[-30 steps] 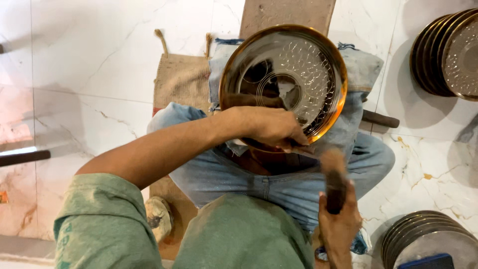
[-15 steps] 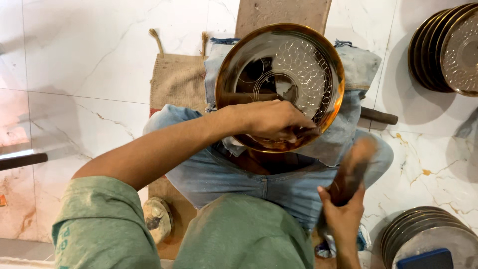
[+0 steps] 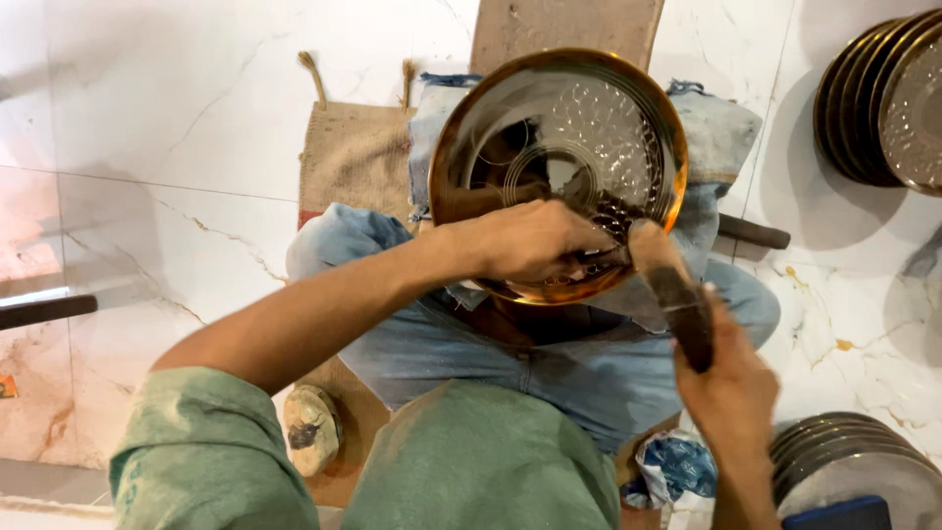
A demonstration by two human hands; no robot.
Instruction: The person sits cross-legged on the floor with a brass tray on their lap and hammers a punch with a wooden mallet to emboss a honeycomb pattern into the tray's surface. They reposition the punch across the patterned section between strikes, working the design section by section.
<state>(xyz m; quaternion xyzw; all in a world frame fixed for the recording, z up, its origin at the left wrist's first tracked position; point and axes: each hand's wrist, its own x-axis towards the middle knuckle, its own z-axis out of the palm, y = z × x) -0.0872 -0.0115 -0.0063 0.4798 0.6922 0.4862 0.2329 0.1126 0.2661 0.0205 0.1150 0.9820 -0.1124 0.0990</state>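
A round shiny metal plate (image 3: pixel 579 128) with a copper-coloured rim and a hammered dimple pattern rests tilted on folded denim cloth over my lap. My left hand (image 3: pixel 530 240) lies on the plate's near rim, fingers closed on a thin metal punch whose tip touches the plate. My right hand (image 3: pixel 731 388) grips the dark handle of a wooden mallet (image 3: pixel 672 285); the mallet head is right beside the punch at the plate's lower right edge.
A burlap mat (image 3: pixel 353 152) and a wooden block (image 3: pixel 564 25) lie beyond the plate. Stacks of similar plates stand at top right (image 3: pixel 883 98) and bottom right (image 3: pixel 854 471). A dark rod (image 3: pixel 751 233) pokes out on the right, a stone lump (image 3: pixel 312 430) sits by my knee.
The mallet in my right hand swung out to the right, then came in and up against the punch. My left hand stayed on the plate's rim.
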